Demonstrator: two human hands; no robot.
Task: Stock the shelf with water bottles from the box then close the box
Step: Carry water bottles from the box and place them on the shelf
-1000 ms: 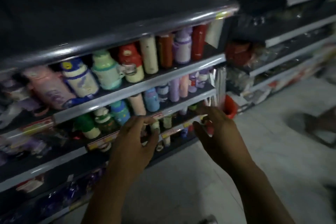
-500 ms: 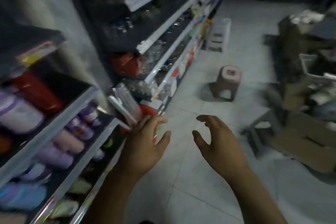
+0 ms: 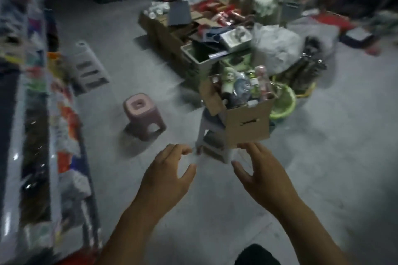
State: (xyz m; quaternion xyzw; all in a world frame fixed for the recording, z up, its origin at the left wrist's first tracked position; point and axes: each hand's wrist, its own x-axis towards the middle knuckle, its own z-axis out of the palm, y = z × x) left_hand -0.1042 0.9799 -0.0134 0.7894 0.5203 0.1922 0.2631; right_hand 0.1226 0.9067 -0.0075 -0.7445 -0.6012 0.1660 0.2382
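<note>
An open cardboard box [image 3: 247,123] stands on a pale stool [image 3: 210,137] in the aisle ahead. Several colourful water bottles [image 3: 243,84] stick up out of it, one green and white, one pink. Both my hands are held out in front of me, below and short of the box. My left hand [image 3: 168,176] holds nothing, its fingers loosely bent. My right hand [image 3: 260,172] is also empty, fingers relaxed, its fingertips close to the box's lower front. The shelf [image 3: 32,135] runs down the left edge, blurred.
A small pink stool [image 3: 143,115] stands on the grey floor left of the box. A white step stool [image 3: 88,66] sits near the shelf. Behind the box lie cartons, a white bag [image 3: 277,47], a green basin [image 3: 284,103] and other piled goods.
My view has swung right, from the bottle shelf to the aisle and the box. Both hands stay empty and have come away from the shelf toward the box.
</note>
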